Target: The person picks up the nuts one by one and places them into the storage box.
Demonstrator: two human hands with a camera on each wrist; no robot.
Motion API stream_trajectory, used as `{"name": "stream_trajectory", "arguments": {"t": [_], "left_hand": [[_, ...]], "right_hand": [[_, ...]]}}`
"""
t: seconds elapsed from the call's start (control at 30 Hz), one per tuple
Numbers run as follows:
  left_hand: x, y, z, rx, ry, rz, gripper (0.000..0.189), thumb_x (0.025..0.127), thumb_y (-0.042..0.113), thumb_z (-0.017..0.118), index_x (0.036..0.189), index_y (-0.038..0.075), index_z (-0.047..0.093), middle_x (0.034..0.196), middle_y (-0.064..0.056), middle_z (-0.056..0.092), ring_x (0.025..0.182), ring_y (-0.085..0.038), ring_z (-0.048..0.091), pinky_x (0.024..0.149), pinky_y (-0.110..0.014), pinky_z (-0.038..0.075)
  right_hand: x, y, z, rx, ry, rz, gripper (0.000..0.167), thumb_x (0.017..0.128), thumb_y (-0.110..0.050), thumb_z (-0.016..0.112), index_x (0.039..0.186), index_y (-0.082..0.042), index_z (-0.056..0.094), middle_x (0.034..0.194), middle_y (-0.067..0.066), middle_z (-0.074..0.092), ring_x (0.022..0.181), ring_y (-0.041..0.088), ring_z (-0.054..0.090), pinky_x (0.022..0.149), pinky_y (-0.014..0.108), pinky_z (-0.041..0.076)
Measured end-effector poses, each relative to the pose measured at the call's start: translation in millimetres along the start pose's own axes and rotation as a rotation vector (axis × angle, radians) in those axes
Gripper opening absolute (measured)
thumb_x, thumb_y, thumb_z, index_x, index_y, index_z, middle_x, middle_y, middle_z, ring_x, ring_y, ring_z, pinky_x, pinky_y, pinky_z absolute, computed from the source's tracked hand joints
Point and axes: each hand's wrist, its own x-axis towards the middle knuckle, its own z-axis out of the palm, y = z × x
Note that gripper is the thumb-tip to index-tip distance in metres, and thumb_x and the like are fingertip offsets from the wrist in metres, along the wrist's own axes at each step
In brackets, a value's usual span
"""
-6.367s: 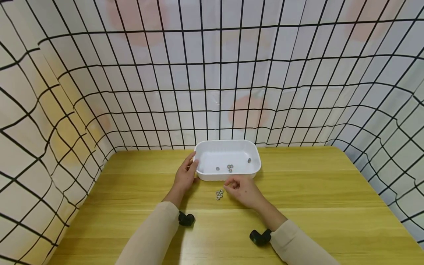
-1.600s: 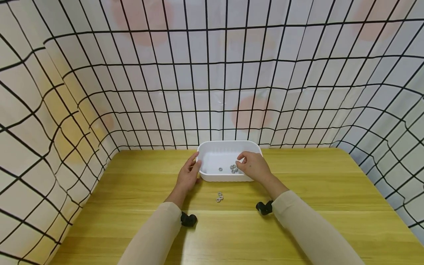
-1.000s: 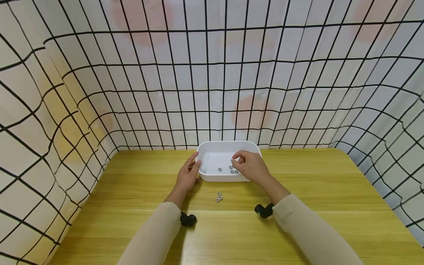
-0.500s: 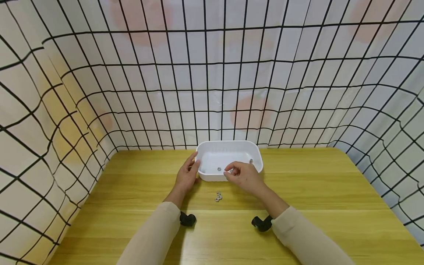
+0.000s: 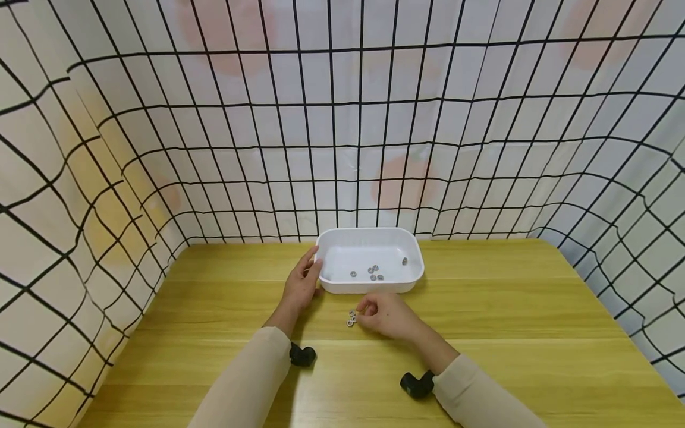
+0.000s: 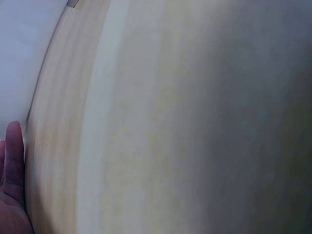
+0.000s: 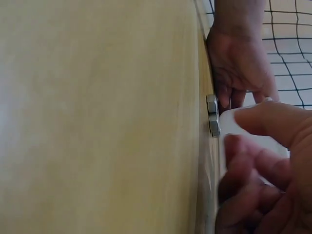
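Observation:
A white plastic tray [image 5: 369, 287] stands at the back of the table, with several small metal nuts [image 5: 353, 274] scattered on its floor. My left hand [image 5: 301, 286] holds its left end, thumb at the rim and fingers along the outside. In front of the tray, three more metal nuts [image 5: 350, 323] lie close together on the wood. My right hand [image 5: 389, 314] is right beside them, thumb and index fingertip at the group's right side. In the right wrist view, two nuts [image 7: 213, 116] show just past the thumb, and a gap separates the thumb [image 7: 268, 119] from the bent fingers.
The yellow wood-grain table [image 5: 492, 321] extends to both sides of the tray. A white cloth with a black grid [image 5: 348, 131] rises behind the tray and along both sides. Each wrist carries a black camera mount [image 5: 417, 385].
My right hand has come back from over the tray to the nuts on the table. Compared with the oldest frame, the table group is smaller and the tray holds more nuts. The left hand stays.

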Motion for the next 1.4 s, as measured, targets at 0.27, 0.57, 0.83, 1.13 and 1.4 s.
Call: {"name": "stream_trajectory", "arguments": {"t": [0.27,0.57,0.83,1.13,1.4], "left_hand": [[-0.6,-0.4,-0.8,-0.005,-0.005,0.005,0.046,0.104,0.05,0.054,0.149,0.049,0.046,0.151,-0.007,0.051,0.123,-0.029,0.056,0.071,-0.028,0.059],[-1.0,-0.3,-1.4,-0.005,-0.002,0.015,0.046,0.104,0.049,0.054,0.15,0.048,0.046,0.151,-0.008,0.051,0.124,-0.029,0.056,0.071,-0.029,0.059],[-0.4,-0.7,-1.3,-0.007,-0.002,0.01,0.045,0.104,0.05,0.054,0.149,0.05,0.046,0.152,-0.007,0.051,0.123,-0.029,0.057,0.071,-0.029,0.059],[0.3,-0.1,-0.6,-0.007,-0.003,0.019,0.045,0.104,0.05,0.054,0.148,0.05,0.046,0.151,-0.006,0.051,0.122,-0.028,0.057,0.07,-0.029,0.059],[0.9,-1.7,-0.5,-0.001,0.0,0.02,0.046,0.104,0.05,0.054,0.149,0.049,0.046,0.151,-0.007,0.051,0.121,-0.029,0.057,0.069,-0.028,0.059]], "right_hand": [[0.2,1.4,6.2,-0.118,-0.022,0.026,0.015,0.084,-0.019,0.08,0.095,-0.014,0.072,0.078,-0.005,0.063,0.072,0.011,0.056,0.063,0.023,0.046],[3.7,-1.4,12.6,-0.2,-0.001,0.016,0.011,0.085,-0.023,0.082,0.088,-0.02,0.072,0.073,-0.009,0.063,0.068,0.008,0.056,0.062,0.023,0.045],[1.7,-4.4,8.6,-0.203,-0.014,-0.007,0.008,0.086,-0.024,0.079,0.084,-0.022,0.072,0.072,-0.01,0.063,0.067,0.007,0.056,0.062,0.022,0.046],[1.0,-26.1,-18.1,-0.082,0.023,-0.038,0.006,0.09,-0.021,0.076,0.09,-0.019,0.071,0.075,-0.005,0.063,0.064,0.011,0.055,0.055,0.021,0.046],[15.9,-40.3,-49.1,-0.149,0.174,-0.105,0.009,0.091,-0.024,0.075,0.095,-0.016,0.073,0.074,-0.004,0.064,0.061,0.011,0.053,0.055,0.022,0.044]]}}
